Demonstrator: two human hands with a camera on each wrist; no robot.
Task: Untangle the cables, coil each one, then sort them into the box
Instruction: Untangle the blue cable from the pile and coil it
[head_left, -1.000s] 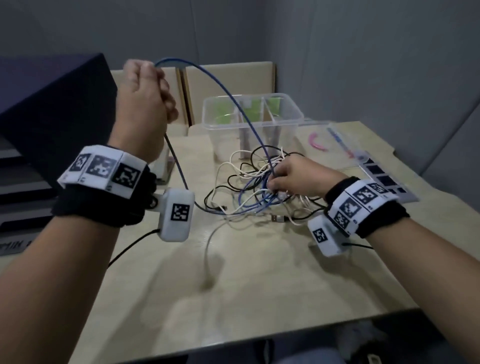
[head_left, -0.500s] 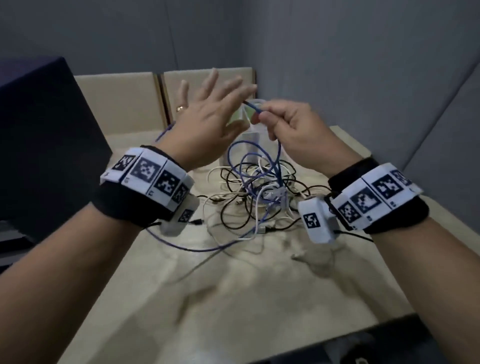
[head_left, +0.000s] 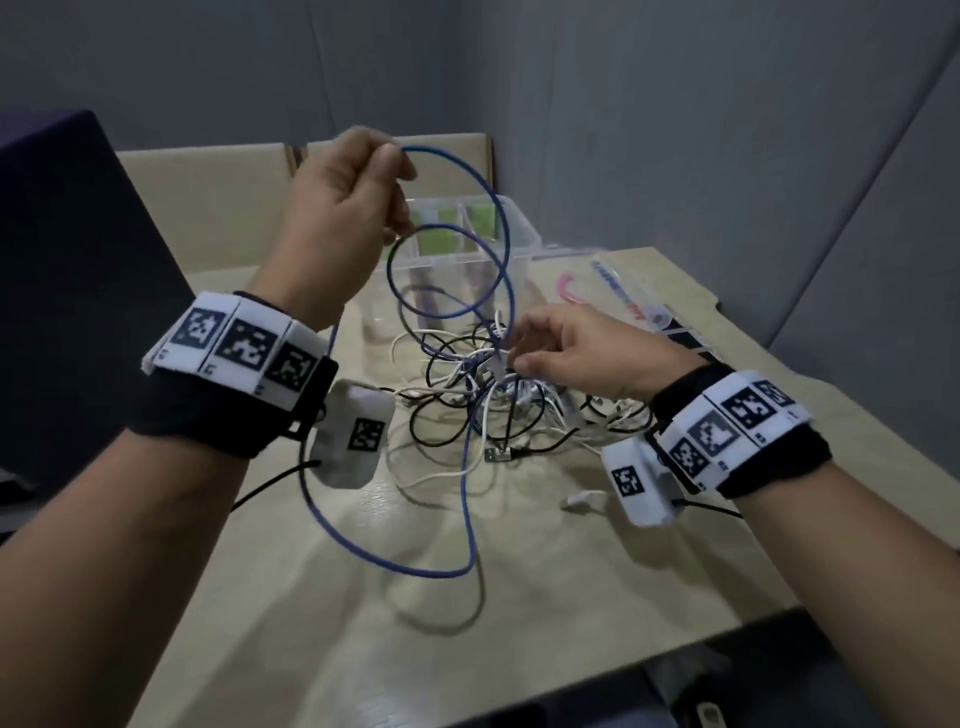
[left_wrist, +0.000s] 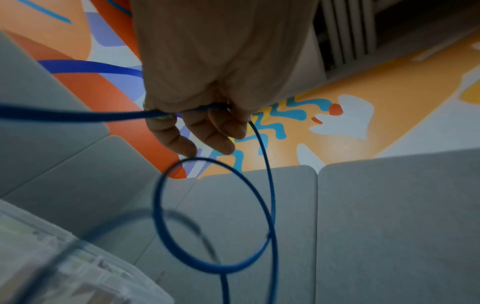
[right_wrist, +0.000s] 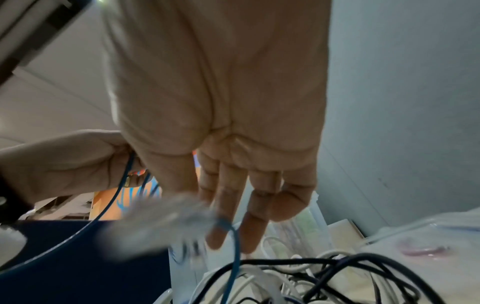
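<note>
the tabletop (head_left: 519, 597) carries a clear box (head_left: 511, 228) at its far side and a cable tangle (head_left: 498, 395) nearer. the raised left hand (head_left: 343, 208) grips the blue cable (head_left: 498, 218); the lower right hand (head_left: 566, 353) pinches it above the tangle.

Office nook: grey partition panels (head_left: 675, 130), beige table (head_left: 519, 571).

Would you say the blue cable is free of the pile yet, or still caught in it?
Still caught: the blue cable loops from the left hand down into the pile.
</note>
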